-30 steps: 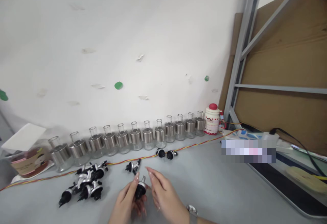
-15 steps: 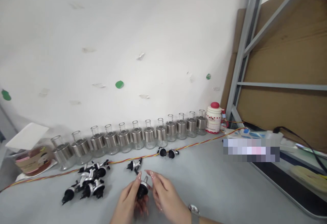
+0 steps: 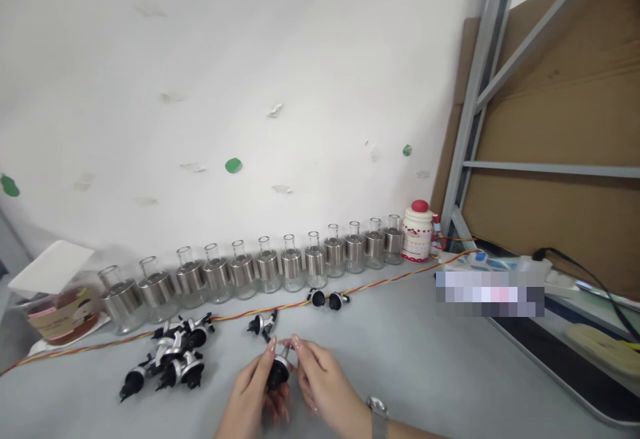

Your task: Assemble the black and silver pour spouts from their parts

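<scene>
Between my hands, low in the middle of the view, is a black and silver bottle pourer (image 3: 278,371) with its metal spout pointing up. My left hand (image 3: 254,385) is closed around its black stopper end. The thumb and forefinger of my right hand (image 3: 320,375) pinch at the tip of the spout; what else they may hold is too small to tell. Just beyond my fingers lies a single loose pourer (image 3: 263,323). A pile of several pourers (image 3: 175,352) rests to the left, and two more pourers (image 3: 327,299) lie farther back.
A row of several glass bottles (image 3: 242,269) with steel sleeves stands along the wall. A twisted red and yellow cord (image 3: 370,283) runs in front of them. To the right are a white jar (image 3: 418,235) with a red knob and a black tray (image 3: 555,365). A box (image 3: 65,315) stands left.
My right thumb and forefinger have come together at the spout's tip. My left hand and the pourer have hardly moved.
</scene>
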`<state>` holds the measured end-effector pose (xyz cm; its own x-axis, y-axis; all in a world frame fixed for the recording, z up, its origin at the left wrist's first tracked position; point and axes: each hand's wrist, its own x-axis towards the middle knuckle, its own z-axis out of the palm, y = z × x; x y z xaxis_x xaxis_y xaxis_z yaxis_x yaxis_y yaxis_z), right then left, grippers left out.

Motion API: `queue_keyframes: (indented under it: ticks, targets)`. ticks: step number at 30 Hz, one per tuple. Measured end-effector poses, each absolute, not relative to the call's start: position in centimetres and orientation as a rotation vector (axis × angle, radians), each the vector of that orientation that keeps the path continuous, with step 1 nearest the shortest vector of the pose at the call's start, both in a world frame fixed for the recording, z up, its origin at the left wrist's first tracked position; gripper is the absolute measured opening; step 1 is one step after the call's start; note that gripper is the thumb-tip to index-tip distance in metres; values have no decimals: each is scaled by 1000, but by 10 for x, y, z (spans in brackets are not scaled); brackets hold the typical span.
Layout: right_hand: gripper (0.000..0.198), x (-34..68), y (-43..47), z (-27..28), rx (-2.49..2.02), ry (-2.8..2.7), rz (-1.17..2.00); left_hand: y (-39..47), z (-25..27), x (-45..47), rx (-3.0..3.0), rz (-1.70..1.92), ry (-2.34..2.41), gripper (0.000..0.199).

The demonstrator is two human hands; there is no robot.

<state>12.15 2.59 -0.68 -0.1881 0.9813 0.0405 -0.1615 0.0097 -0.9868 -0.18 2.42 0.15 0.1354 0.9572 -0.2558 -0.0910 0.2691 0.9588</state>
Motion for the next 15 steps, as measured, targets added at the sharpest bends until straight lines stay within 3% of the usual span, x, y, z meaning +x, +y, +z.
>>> queue_keyframes:
  ticks: [15]
  targets:
    - [53, 122, 25, -3, -1004, -1243, 1401, 26, -2, -3, 1017, 965, 1165, 52]
